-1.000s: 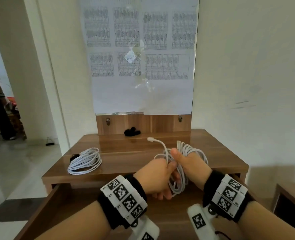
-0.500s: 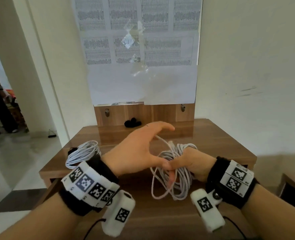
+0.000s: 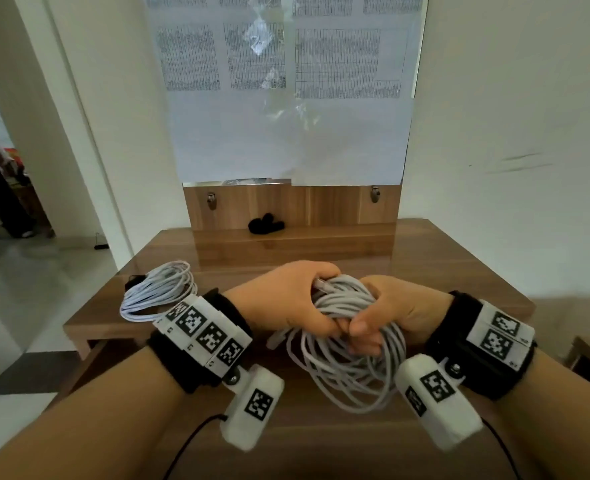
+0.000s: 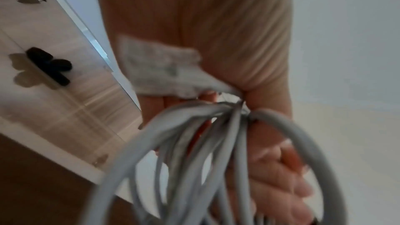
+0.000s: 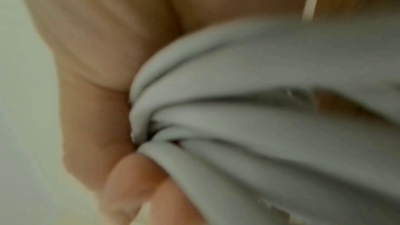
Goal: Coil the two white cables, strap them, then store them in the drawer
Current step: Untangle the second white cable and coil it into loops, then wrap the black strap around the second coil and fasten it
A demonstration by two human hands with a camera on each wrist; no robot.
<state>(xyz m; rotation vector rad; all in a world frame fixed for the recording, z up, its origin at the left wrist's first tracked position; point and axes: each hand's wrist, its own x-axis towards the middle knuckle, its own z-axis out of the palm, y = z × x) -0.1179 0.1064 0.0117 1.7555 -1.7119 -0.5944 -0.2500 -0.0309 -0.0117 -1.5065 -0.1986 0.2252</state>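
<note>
Both hands, left hand (image 3: 286, 303) and right hand (image 3: 397, 308), clutch the loose white coiled cable (image 3: 349, 368) above the brown wooden desk (image 3: 442, 271); a second coiled white cable (image 3: 155, 292) lies near its left edge.

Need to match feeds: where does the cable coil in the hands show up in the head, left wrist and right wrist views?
Head: held cable coil low centre, gripped between left hand and right hand.
Left wrist: loops fill the lower centre, blurred.
Right wrist: strands fill the right half, blurred.
Shared landmark: black strap by the desk's back panel, also upper left in left wrist; not in right wrist.
</note>
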